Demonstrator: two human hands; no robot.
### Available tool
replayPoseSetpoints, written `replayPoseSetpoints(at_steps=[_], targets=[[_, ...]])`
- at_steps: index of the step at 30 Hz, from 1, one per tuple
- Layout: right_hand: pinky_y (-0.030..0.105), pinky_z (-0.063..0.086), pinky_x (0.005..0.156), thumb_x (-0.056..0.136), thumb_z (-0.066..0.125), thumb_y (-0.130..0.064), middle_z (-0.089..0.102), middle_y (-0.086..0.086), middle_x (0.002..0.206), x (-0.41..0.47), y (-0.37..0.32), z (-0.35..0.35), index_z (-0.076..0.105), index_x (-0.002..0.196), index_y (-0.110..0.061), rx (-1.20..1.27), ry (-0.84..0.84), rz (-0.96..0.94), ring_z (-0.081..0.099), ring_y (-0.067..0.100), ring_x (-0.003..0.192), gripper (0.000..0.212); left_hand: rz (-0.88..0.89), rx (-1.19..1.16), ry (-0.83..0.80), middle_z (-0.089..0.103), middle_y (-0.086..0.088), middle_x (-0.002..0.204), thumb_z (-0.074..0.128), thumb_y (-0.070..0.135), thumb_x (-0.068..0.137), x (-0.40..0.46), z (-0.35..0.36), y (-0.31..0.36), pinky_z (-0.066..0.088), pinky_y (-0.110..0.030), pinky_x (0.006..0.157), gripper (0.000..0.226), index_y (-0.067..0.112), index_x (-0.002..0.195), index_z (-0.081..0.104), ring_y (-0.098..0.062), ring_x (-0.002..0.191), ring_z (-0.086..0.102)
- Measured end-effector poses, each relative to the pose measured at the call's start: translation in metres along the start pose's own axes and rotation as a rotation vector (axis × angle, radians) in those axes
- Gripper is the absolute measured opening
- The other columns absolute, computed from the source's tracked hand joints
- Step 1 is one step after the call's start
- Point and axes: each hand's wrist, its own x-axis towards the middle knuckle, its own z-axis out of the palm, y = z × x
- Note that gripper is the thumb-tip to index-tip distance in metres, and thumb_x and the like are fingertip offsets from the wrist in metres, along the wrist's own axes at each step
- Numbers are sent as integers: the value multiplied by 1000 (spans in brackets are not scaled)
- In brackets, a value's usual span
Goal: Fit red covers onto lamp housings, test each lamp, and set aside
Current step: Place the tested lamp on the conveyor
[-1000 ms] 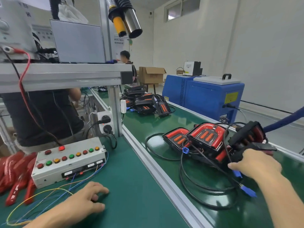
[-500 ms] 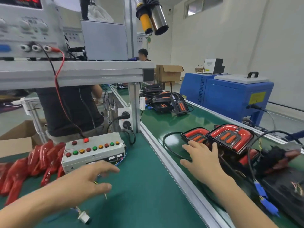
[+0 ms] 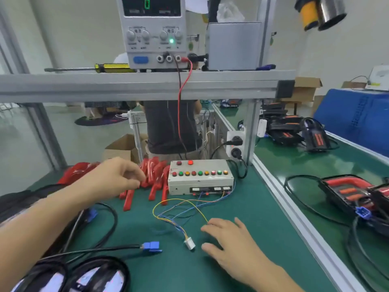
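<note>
- On the green table (image 3: 147, 268), a grey frame carried a shelf (image 3: 134, 85) at head height, likely to keep the power supply (image 3: 153, 32) readable yet off the work surface.
- To the right, finished lamps (image 3: 349, 192) lay on the conveyor (image 3: 328, 165), black cables trailing, apparently already set aside after testing; more sat further up the belt.
- A pile of red covers (image 3: 155, 178) lay at the table's back, touching the tester's left side, within easy reach.
- The tester (image 3: 200, 175), a grey box with a row of coloured buttons, sat centre back, a red lead dropping to it from the supply.
- Dark housings (image 3: 69, 277) showed at the lower left edge, too blurred to say more.
- The left hand (image 3: 113, 178) reached over the covers, fingers curled at the pile; whether its grip had closed on one I could not tell.
- The right hand (image 3: 229, 243) lay flat with fingers spread, its grip loose and holding nothing, just beside the white plug (image 3: 189, 243), probably ready to take it.
- A blue plug (image 3: 150, 247) on a black cable lay near the white one, so the two could be joined for testing.
- A cardboard box (image 3: 124, 147) stood on the floor behind the table; its contents were hidden.
</note>
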Motion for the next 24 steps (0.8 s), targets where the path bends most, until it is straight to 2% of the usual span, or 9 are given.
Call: replayPoseSetpoints(at_steps=[3, 7, 10, 13, 15, 17, 18, 20, 24], targets=[[39, 6, 118, 98, 41, -49, 41, -17, 138, 4, -10, 15, 50, 133, -36, -20, -29, -32, 33, 7, 134, 39, -9, 18, -22, 70, 10, 71, 73, 12, 80, -8, -5, -19, 44, -16, 66, 23, 34, 80, 70, -2, 69, 63], [39, 7, 118, 97, 40, -52, 33, -21, 143, 3, -11, 24, 46, 135, -42, -80, -23, -34, 26, 1, 137, 40, -16, -22, -311, 69, 16, 96, 76, 19, 80, -30, -24, -30, 49, -20, 88, 24, 38, 94, 70, -4, 96, 62], [41, 3, 119, 97, 41, -52, 31, -23, 144, 1, -13, 22, 43, 137, -44, -66, -36, -27, 24, 0, 138, 41, -13, 182, -506, 56, 36, 105, 76, 39, 76, -51, -28, -39, 35, 1, 84, 35, 52, 104, 60, 17, 101, 50], [44, -3, 119, 97, 41, -50, 30, -21, 145, -1, -18, 21, 43, 136, -43, -49, 7, -36, 24, 2, 139, 40, -68, 279, -652, 47, 39, 115, 73, 52, 75, -64, -20, -46, 30, 6, 82, 46, 51, 117, 54, 22, 105, 43], [41, -4, 119, 97, 42, -48, 28, -20, 146, -1, -27, 20, 44, 135, -42, -33, 67, -79, 22, 1, 140, 39, -81, 281, -724, 53, 35, 119, 72, 54, 75, -69, -12, -48, 33, -1, 93, 51, 47, 122, 54, 20, 110, 45], [36, 9, 119, 94, 51, -45, 37, -15, 143, -5, -43, 18, 53, 132, -37, -1, 140, -145, 33, 2, 135, 39, -97, 289, -741, 54, 30, 122, 72, 56, 73, -71, -10, -49, 36, -12, 101, 55, 46, 124, 53, 15, 113, 47], [36, 26, 113, 86, 60, -43, 49, -10, 135, -7, -52, 16, 62, 124, -33, -10, 196, -190, 47, 5, 126, 39, -104, 291, -751, 53, 29, 123, 73, 57, 70, -72, -11, -52, 37, -16, 103, 58, 48, 124, 53, 12, 115, 48], [31, 51, 86, 61, 69, -43, 67, -9, 104, -10, -70, 16, 74, 99, -30, 25, 286, -270, 68, 7, 93, 41, -114, 260, -795, 54, 32, 120, 77, 57, 59, -74, -16, -60, 37, -15, 102, 61, 54, 116, 55, 14, 113, 48], [20, 53, 79, 54, 65, -50, 67, -20, 90, -15, -99, 19, 75, 87, -40, 122, 213, -362, 66, -2, 79, 36, -108, 232, -843, 59, 36, 94, 81, 36, 49, -75, -20, -84, 46, -6, 76, 54, 62, 91, 59, 20, 81, 55]])
